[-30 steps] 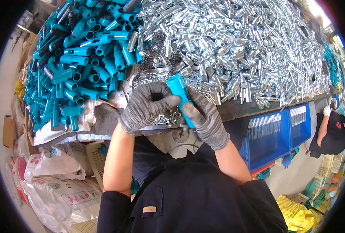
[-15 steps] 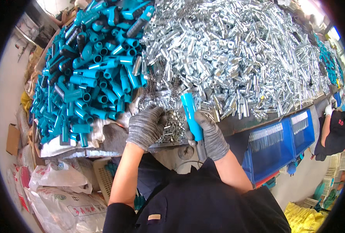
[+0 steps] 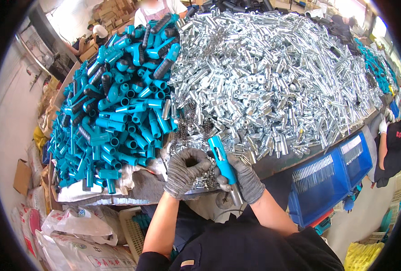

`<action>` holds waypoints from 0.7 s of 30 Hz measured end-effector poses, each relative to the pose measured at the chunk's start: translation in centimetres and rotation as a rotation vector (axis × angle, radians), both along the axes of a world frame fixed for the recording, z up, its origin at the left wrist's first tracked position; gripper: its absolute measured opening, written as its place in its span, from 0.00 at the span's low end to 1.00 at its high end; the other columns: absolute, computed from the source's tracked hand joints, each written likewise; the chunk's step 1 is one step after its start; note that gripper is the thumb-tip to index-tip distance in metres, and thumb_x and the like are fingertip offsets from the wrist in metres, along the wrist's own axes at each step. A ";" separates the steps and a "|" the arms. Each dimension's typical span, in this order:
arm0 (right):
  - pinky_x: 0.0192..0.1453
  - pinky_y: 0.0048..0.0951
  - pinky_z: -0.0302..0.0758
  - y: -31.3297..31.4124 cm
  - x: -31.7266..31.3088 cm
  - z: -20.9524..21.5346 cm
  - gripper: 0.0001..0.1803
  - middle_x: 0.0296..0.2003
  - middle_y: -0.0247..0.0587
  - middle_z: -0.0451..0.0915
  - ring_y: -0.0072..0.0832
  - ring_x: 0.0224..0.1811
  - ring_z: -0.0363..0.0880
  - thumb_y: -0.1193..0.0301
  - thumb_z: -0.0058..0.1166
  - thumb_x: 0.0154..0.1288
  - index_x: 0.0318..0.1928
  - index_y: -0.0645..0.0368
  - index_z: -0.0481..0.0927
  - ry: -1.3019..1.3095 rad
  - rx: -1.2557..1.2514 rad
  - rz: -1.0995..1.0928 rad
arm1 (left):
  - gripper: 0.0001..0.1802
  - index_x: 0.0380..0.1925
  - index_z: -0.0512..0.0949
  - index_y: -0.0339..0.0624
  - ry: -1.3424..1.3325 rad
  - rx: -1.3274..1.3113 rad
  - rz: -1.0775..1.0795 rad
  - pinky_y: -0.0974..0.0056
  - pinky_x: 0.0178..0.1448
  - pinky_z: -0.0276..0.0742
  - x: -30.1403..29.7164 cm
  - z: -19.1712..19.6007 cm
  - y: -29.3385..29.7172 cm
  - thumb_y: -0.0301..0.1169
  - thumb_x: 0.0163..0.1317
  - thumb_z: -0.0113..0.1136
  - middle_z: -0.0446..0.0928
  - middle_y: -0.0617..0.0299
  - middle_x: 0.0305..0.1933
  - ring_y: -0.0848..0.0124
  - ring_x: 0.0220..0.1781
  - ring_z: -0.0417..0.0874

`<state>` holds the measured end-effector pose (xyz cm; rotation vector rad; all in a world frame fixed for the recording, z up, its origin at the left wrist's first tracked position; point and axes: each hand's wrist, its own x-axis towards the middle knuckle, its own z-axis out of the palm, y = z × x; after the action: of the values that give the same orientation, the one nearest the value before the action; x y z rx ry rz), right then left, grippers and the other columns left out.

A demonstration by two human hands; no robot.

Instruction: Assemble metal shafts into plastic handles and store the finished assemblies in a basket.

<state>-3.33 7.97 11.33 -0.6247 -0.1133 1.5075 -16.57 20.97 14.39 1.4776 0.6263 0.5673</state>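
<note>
Gloves of grey knit cover both hands at the near edge of a crowded workbench (image 3: 300,156). The right hand (image 3: 245,180) is closed around a teal plastic handle (image 3: 222,160), which stands tilted, its open end pointing up and to the far left, with a short silver metal piece (image 3: 235,196) showing below the fist. The left hand (image 3: 184,171) sits just beside it on the left, fingers curled down into a small scatter of loose metal bits (image 3: 205,180); whether it pinches one cannot be told. Far and to the left lies a heap of teal handles (image 3: 114,117), some with black grips. Far and to the right spreads a big heap of shiny metal fittings (image 3: 272,77). A blue bin (image 3: 327,180) of thin metal rods hangs off the bench at the right, and white sacks (image 3: 74,235) lie low at the left. Another person (image 3: 390,144) stands at the far right.
</note>
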 end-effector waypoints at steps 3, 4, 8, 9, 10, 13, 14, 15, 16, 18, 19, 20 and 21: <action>0.19 0.21 0.68 -0.5 0.2 0.6 0.26 0.29 0.40 0.79 0.22 0.20 0.74 0.48 0.48 0.67 0.52 0.55 0.73 0.076 0.057 0.049 | 0.07 0.31 0.80 0.38 -0.032 -0.133 -0.023 0.70 0.39 0.75 0.0 -0.2 -0.7 0.26 0.54 0.69 0.80 0.65 0.31 0.77 0.32 0.78; 0.16 0.20 0.66 -0.5 0.0 0.7 0.27 0.29 0.40 0.80 0.22 0.19 0.74 0.47 0.48 0.66 0.53 0.55 0.73 0.071 0.053 0.034 | 0.07 0.31 0.80 0.38 -0.044 -0.124 -0.029 0.70 0.40 0.75 0.1 -0.1 -1.0 0.25 0.54 0.68 0.80 0.65 0.31 0.77 0.32 0.78; 0.16 0.21 0.68 -0.7 0.3 0.7 0.29 0.30 0.40 0.80 0.24 0.20 0.75 0.49 0.39 0.71 0.61 0.57 0.67 0.167 0.170 0.061 | 0.07 0.30 0.80 0.38 -0.172 -0.297 -0.020 0.69 0.39 0.76 1.4 0.1 -2.7 0.26 0.54 0.69 0.80 0.64 0.30 0.75 0.32 0.79; 0.16 0.21 0.68 -0.6 0.2 0.6 0.29 0.30 0.40 0.80 0.24 0.20 0.75 0.49 0.39 0.71 0.61 0.57 0.67 0.166 0.176 0.064 | 0.07 0.30 0.80 0.38 -0.173 -0.291 -0.018 0.69 0.39 0.76 1.5 0.0 -2.9 0.26 0.54 0.69 0.80 0.64 0.30 0.75 0.32 0.79; 0.15 0.21 0.67 -0.4 0.1 0.5 0.29 0.29 0.41 0.80 0.24 0.19 0.74 0.48 0.41 0.70 0.60 0.57 0.69 0.204 0.185 0.044 | 0.07 0.30 0.79 0.38 -0.183 -0.365 -0.023 0.69 0.39 0.76 1.5 -0.2 -3.0 0.26 0.54 0.69 0.80 0.63 0.30 0.75 0.32 0.78; 0.14 0.21 0.66 -0.4 -0.4 0.4 0.31 0.28 0.43 0.80 0.24 0.15 0.72 0.48 0.43 0.69 0.62 0.56 0.67 0.247 0.189 0.010 | 0.08 0.29 0.78 0.41 -0.164 -0.409 -0.017 0.68 0.38 0.75 1.9 -0.4 -3.2 0.28 0.54 0.69 0.79 0.65 0.29 0.76 0.31 0.78; 0.14 0.22 0.66 -0.4 -0.5 0.4 0.31 0.28 0.43 0.80 0.24 0.14 0.71 0.47 0.43 0.69 0.62 0.56 0.66 0.237 0.214 0.015 | 0.10 0.28 0.77 0.42 -0.183 -0.421 -0.022 0.68 0.39 0.75 2.0 -0.7 -3.2 0.31 0.53 0.70 0.78 0.66 0.29 0.76 0.32 0.78; 0.14 0.22 0.66 -0.6 -0.6 0.4 0.32 0.27 0.43 0.80 0.24 0.13 0.71 0.46 0.42 0.68 0.63 0.55 0.65 0.226 0.237 0.019 | 0.12 0.28 0.77 0.43 -0.202 -0.435 -0.030 0.68 0.40 0.75 2.1 -0.7 -3.2 0.34 0.53 0.71 0.78 0.67 0.29 0.76 0.33 0.78; 0.13 0.22 0.65 -0.8 -0.7 0.5 0.35 0.26 0.43 0.80 0.24 0.12 0.69 0.45 0.42 0.68 0.65 0.55 0.61 0.282 0.221 0.037 | 0.17 0.33 0.76 0.44 -0.228 -0.418 -0.083 0.70 0.43 0.74 2.4 -0.4 -3.3 0.40 0.51 0.72 0.77 0.67 0.33 0.76 0.36 0.76; 0.14 0.22 0.65 -0.6 -0.7 1.5 0.36 0.25 0.44 0.79 0.24 0.12 0.69 0.44 0.42 0.68 0.66 0.54 0.60 0.298 0.285 0.060 | 0.20 0.36 0.75 0.44 -0.219 -0.565 -0.109 0.70 0.44 0.73 2.8 0.6 -3.6 0.42 0.50 0.72 0.76 0.67 0.35 0.76 0.37 0.76; 0.14 0.21 0.65 -0.6 -0.7 1.8 0.37 0.25 0.44 0.79 0.24 0.12 0.69 0.43 0.41 0.67 0.67 0.54 0.59 0.315 0.348 0.083 | 0.23 0.39 0.74 0.44 -0.208 -0.713 -0.135 0.70 0.46 0.73 2.9 0.9 -3.7 0.43 0.50 0.72 0.75 0.66 0.38 0.76 0.39 0.75; 0.14 0.21 0.65 -0.7 -0.7 1.8 0.37 0.25 0.44 0.79 0.24 0.12 0.69 0.43 0.41 0.67 0.67 0.54 0.59 0.315 0.350 0.083 | 0.23 0.39 0.74 0.44 -0.207 -0.711 -0.135 0.70 0.46 0.73 2.9 1.2 -3.8 0.43 0.50 0.72 0.75 0.66 0.38 0.76 0.39 0.75; 0.14 0.21 0.65 -0.8 -0.8 1.6 0.37 0.24 0.44 0.79 0.25 0.12 0.69 0.43 0.41 0.67 0.67 0.54 0.59 0.306 0.351 0.086 | 0.24 0.40 0.73 0.44 -0.218 -0.684 -0.163 0.70 0.46 0.73 2.8 1.4 -3.7 0.43 0.50 0.72 0.75 0.66 0.39 0.75 0.39 0.75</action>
<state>-4.12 7.19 12.96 -0.1066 -0.1660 1.6003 -13.77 17.24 15.79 0.7990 0.4572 0.3300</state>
